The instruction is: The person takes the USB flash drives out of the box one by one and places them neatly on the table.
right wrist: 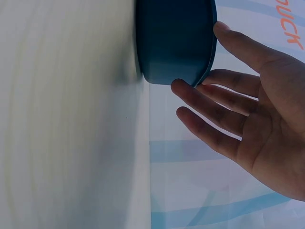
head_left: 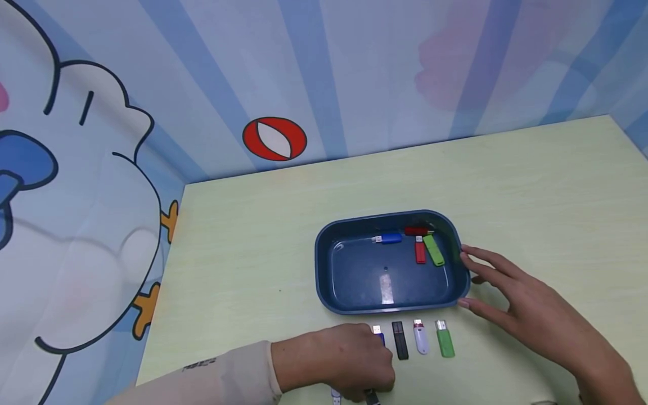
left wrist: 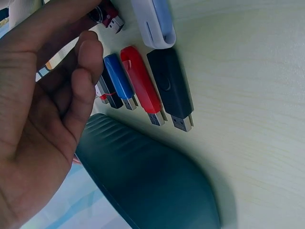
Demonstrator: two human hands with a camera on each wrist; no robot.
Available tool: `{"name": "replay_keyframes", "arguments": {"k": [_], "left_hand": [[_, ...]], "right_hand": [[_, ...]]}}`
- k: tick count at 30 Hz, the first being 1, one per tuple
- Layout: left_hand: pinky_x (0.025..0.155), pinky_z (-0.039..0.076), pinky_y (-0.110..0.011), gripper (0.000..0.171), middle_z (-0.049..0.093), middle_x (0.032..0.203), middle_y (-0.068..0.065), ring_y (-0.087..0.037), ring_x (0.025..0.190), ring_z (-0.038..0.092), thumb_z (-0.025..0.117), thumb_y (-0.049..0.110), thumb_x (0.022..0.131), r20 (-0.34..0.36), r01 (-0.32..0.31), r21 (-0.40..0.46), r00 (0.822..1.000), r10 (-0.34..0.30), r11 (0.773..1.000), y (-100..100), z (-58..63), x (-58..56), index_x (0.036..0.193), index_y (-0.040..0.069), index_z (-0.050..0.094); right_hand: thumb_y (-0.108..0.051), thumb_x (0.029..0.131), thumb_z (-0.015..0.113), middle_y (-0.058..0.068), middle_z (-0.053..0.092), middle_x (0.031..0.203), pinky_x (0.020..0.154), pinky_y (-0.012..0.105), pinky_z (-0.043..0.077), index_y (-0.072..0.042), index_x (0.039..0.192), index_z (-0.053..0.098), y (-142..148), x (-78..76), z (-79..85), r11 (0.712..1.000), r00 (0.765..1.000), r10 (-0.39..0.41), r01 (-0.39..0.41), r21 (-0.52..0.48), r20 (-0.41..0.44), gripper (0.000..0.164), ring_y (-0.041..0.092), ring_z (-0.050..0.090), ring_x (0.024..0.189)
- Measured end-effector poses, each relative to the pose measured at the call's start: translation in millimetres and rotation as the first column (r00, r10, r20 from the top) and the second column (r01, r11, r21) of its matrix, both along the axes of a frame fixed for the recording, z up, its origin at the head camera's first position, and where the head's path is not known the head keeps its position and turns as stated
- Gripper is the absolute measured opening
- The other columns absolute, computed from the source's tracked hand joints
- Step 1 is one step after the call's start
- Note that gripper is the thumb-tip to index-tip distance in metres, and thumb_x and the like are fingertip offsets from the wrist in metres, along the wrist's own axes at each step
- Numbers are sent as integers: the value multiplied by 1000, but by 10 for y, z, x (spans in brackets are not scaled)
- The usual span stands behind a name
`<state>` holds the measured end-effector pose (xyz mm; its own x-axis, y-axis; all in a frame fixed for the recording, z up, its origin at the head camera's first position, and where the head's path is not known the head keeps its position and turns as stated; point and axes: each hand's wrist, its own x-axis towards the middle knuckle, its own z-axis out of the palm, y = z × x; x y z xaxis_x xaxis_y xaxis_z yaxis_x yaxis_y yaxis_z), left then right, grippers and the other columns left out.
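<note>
My left hand [head_left: 349, 360] reaches down over the USB sticks in front of a dark blue tray [head_left: 349, 309]. In the left wrist view its fingers curl, and thumb and fingertips close round a dark red USB stick [left wrist: 111, 18] with a metal plug, its rear hidden. Beside that hand lie a black stick [left wrist: 170, 86], a red stick [left wrist: 141, 83] and a blue stick [left wrist: 118, 76]. My right hand [head_left: 531, 309] touches the tray's right end, thumb and fingertips spread along the rim, fingers only slightly bent.
Inside the tray are a blue stick [head_left: 390, 238], a green stick [head_left: 433, 250] and two red ones. A black stick [head_left: 400, 340], a white stick [head_left: 420, 337] and a green stick [head_left: 445, 339] lie in a row before it. Behind the pale table [head_left: 243, 247] stands a patterned wall [head_left: 374, 73].
</note>
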<state>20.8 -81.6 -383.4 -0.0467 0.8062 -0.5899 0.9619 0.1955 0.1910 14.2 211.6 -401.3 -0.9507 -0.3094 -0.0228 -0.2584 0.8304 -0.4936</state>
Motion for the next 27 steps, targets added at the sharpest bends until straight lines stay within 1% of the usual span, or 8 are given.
{"name": "replay_keyframes", "arguments": {"k": [4,9,11,16,20,23,27], "left_hand": [[57,36,-21,7,68,78,17,-2,64,50,83,31,93,13,-10,-16,1000,10,1000,1,-6,-8,95,34,77],[60,43,-18,13,73,84,17,1,66,55,84,29,93,43,-31,-24,999,32,999,2,-11,-19,104,35,80],[61,44,-18,15,74,84,17,1,66,56,84,28,92,49,-32,-24,998,33,999,5,-12,-20,105,36,80],[60,43,-18,18,73,83,16,0,66,56,84,23,93,74,-45,-33,996,47,998,10,-17,-29,106,35,80],[60,42,-17,20,74,84,17,1,66,56,85,23,92,87,-55,-28,995,58,998,6,-18,-41,108,35,81],[59,40,-17,22,74,84,16,1,66,55,86,22,92,100,-59,-35,993,63,998,9,-11,-48,109,35,81],[57,36,-19,21,71,79,16,0,65,53,86,20,91,113,-65,-52,991,71,997,15,-4,-52,106,34,81]], "right_hand": [[-49,92,81,9,47,163,85,58,62,-13,158,51,4,0,0,1000,1000,3,-3,-3,-3,81,31,73,115],[-49,92,82,9,47,162,86,59,61,-15,159,49,7,-1,0,1000,1000,0,0,-1,-3,82,32,74,116],[-50,92,81,9,48,162,86,59,61,-15,160,49,7,-3,-1,1000,1000,-2,2,-1,-1,83,32,73,116],[-48,91,82,9,47,162,85,57,62,-14,159,50,9,-3,2,1000,1000,-1,1,-8,-2,82,30,74,115],[-48,91,83,10,48,162,85,57,62,-14,159,50,1,-9,6,1000,1000,-4,4,-1,9,82,31,73,115],[-49,91,82,10,48,162,86,57,62,-14,159,50,-7,-12,5,1000,1000,-8,8,6,17,82,32,73,115],[-49,91,82,10,47,163,87,57,62,-14,158,51,-8,-10,3,1000,1000,-8,8,7,18,82,31,73,115]]}}
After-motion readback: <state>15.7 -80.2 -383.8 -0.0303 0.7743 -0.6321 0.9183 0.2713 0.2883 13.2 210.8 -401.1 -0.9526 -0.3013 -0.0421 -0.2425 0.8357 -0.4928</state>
